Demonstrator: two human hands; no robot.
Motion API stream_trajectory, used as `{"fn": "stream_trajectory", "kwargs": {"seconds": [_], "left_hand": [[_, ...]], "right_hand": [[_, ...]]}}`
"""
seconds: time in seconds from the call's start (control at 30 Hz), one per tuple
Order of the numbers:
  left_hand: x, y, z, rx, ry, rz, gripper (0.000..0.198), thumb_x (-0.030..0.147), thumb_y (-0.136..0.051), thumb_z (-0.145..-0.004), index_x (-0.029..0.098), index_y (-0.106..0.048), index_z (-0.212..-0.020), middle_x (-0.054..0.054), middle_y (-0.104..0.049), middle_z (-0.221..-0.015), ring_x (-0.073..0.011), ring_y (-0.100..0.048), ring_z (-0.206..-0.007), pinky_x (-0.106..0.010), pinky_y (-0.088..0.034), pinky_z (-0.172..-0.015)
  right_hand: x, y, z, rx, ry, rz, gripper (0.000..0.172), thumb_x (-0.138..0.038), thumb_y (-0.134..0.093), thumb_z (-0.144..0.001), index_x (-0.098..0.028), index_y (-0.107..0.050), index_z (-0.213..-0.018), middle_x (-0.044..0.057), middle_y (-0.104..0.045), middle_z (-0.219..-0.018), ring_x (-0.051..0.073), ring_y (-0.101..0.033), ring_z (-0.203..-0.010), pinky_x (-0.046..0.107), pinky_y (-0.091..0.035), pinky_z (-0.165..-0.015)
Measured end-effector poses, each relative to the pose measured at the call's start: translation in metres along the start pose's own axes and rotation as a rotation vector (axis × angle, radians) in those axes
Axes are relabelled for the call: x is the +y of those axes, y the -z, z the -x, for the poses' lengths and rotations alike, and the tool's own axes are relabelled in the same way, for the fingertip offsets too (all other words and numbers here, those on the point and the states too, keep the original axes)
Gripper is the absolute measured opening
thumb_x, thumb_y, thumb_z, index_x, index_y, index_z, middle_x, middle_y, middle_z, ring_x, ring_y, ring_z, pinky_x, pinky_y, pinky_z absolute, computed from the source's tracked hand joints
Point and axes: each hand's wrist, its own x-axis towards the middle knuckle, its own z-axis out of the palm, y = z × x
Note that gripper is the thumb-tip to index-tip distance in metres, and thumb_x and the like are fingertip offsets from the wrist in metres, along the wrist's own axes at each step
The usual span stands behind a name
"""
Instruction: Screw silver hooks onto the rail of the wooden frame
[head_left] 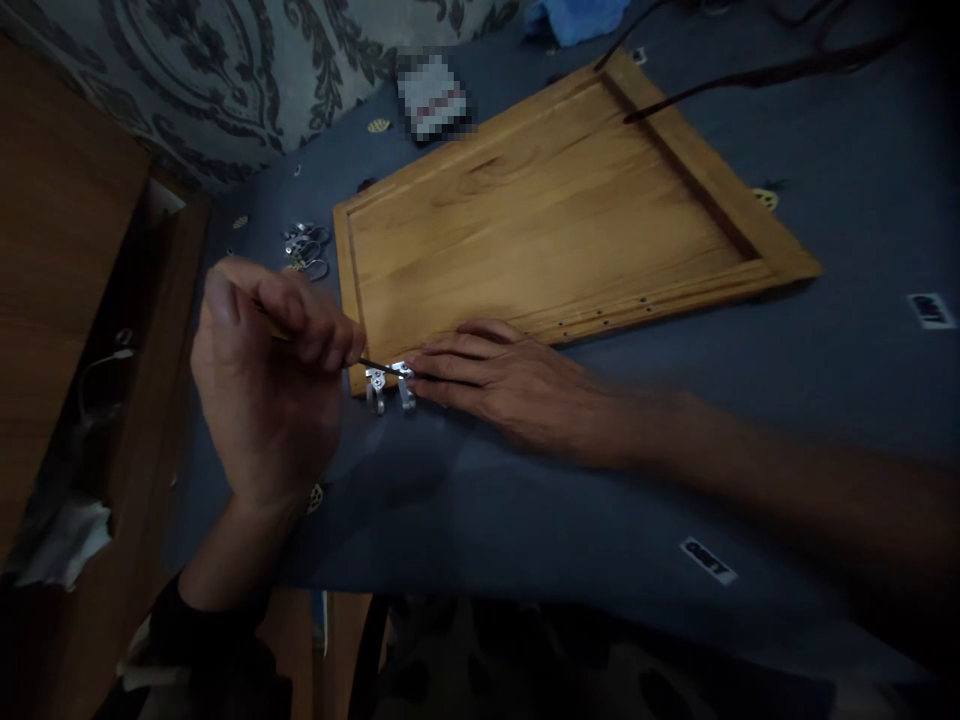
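Note:
My left hand (281, 350) is closed round a screwdriver (381, 367); its handle is mostly hidden in the fist, and the thin shaft points right and down. The shaft's end meets small shiny metal fittings (377, 380) at the near left corner of a framed wooden panel (510, 210). Curved metal legs hang from these fittings over the panel's edge. Stretched out flat, my right hand (495, 375) rests along the panel's near edge, its fingertips touching the right-hand fitting (405, 385). Several small dark holes dot the near edge farther right.
More loose metal fittings (306, 248) lie left of the panel on the dark blue cloth (525, 530). Dark cords (712, 95) cross the panel's far right end. Behind it are a blurred-out small box (433, 97) and a blue cloth (577, 18). Wooden furniture (67, 200) stands at left.

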Motion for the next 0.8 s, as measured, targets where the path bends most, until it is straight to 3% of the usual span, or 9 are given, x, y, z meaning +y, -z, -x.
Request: {"fn": "stream_trajectory", "kwargs": {"seconds": [0.3,0.53,0.63,0.8], "left_hand": [[0.0004,-0.0011,0.0021,0.014,0.003,-0.028,0.046,0.046,-0.064,-0.102,0.022,-0.051,-0.064,0.004,-0.032,-0.058,-0.0109,-0.035,-0.049,-0.026,-0.04,-0.05],[-0.0031,-0.0049,0.0041,-0.049,-0.16,-0.025,0.038,0.028,-0.079,-0.091,0.022,-0.052,-0.065,0.005,-0.038,-0.055,-0.0103,-0.035,-0.046,-0.026,-0.037,-0.044],[-0.0019,-0.0053,0.004,-0.036,-0.114,-0.033,0.041,0.032,-0.081,-0.089,0.022,-0.051,-0.063,0.005,-0.038,-0.055,-0.0107,-0.036,-0.046,-0.028,-0.037,-0.045],[-0.0023,-0.0009,0.0019,-0.13,-0.077,-0.015,0.046,0.04,-0.083,-0.087,0.022,-0.049,-0.061,0.005,-0.038,-0.05,-0.0106,-0.039,-0.042,-0.028,-0.038,-0.043]], "right_hand": [[-0.0002,0.0027,0.0003,-0.028,0.001,0.003,0.043,-0.016,-0.045,-0.104,-0.021,-0.059,-0.145,0.011,-0.063,-0.152,0.026,-0.052,-0.143,0.051,-0.037,-0.116],[-0.0016,0.0022,-0.0012,-0.008,0.01,0.048,0.039,-0.015,-0.044,-0.105,-0.017,-0.062,-0.14,0.012,-0.065,-0.149,0.026,-0.054,-0.141,0.049,-0.038,-0.114],[-0.0028,0.0039,-0.0024,-0.015,0.011,0.055,0.039,-0.014,-0.043,-0.106,-0.015,-0.062,-0.14,0.013,-0.066,-0.147,0.026,-0.054,-0.141,0.048,-0.039,-0.113],[-0.0042,0.0053,-0.0034,-0.023,0.008,0.055,0.042,-0.012,-0.045,-0.102,-0.015,-0.061,-0.141,0.014,-0.066,-0.147,0.027,-0.056,-0.138,0.049,-0.04,-0.112]]}}
